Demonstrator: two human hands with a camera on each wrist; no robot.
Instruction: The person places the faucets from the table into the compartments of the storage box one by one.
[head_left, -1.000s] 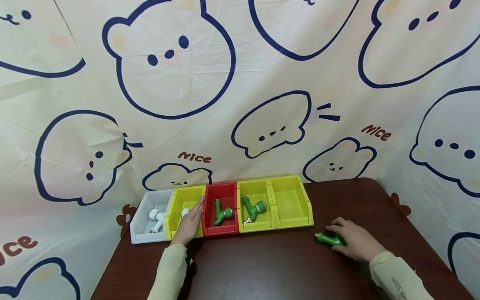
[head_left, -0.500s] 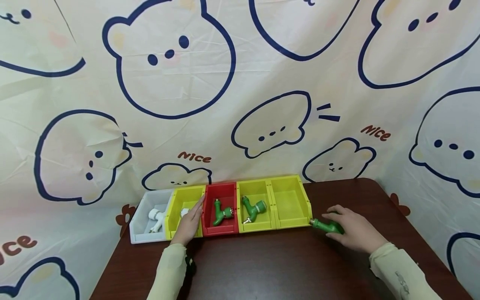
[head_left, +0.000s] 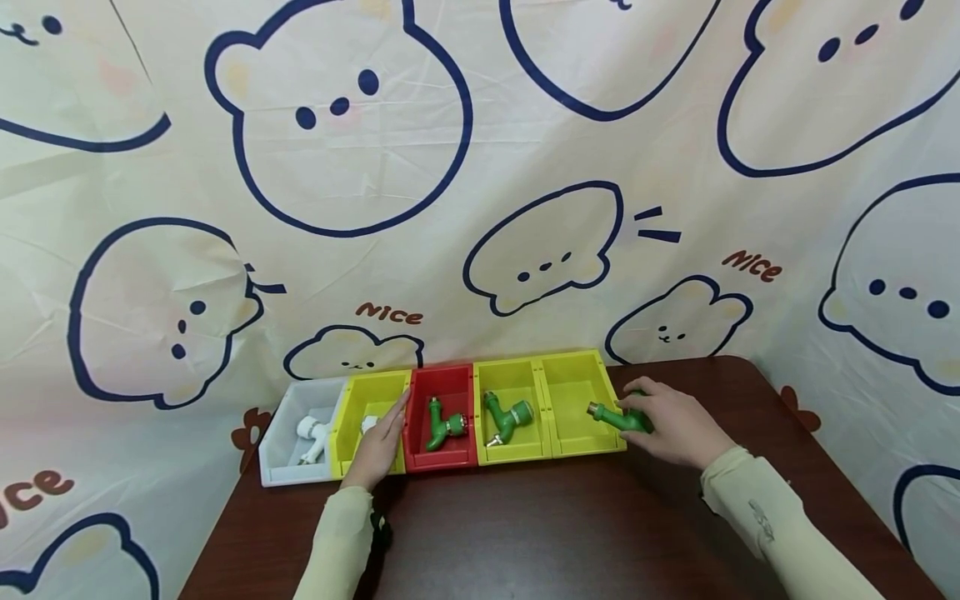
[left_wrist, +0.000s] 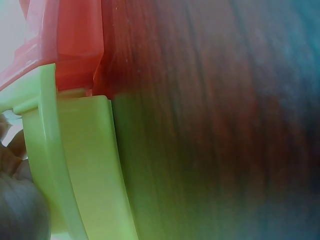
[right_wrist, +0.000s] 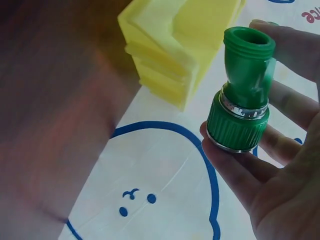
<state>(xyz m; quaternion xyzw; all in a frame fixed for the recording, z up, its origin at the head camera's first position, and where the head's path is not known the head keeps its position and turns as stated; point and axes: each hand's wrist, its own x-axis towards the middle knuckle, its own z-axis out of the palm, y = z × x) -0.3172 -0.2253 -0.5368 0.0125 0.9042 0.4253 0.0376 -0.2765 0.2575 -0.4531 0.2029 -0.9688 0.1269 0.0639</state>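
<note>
My right hand (head_left: 678, 423) grips a green plastic tap (head_left: 618, 418) by its knob end, its threaded inlet pointing left over the rightmost yellow bin (head_left: 573, 387). In the right wrist view, the fingers and thumb curl round the tap (right_wrist: 245, 95). My left hand (head_left: 378, 446) lies with straight fingers on the left yellow bin (head_left: 371, 385), along its edge with the red bin (head_left: 442, 382). Beneath that hand a white piece (head_left: 369, 424) is mostly hidden. Only part of the left hand (left_wrist: 22, 205) shows in the left wrist view, behind a yellow bin wall.
Another green tap (head_left: 446, 429) lies in the red bin, and one more green tap (head_left: 510, 419) in the middle yellow bin (head_left: 513, 375). The white bin (head_left: 281, 442) at the left holds a white tap (head_left: 315, 437). The bins stand on a dark brown table (head_left: 525, 533) against a printed cloth.
My right hand has lifted the green tap from the table on the right and carried it left and away from me, to the rightmost yellow bin. The left hand stays put.
</note>
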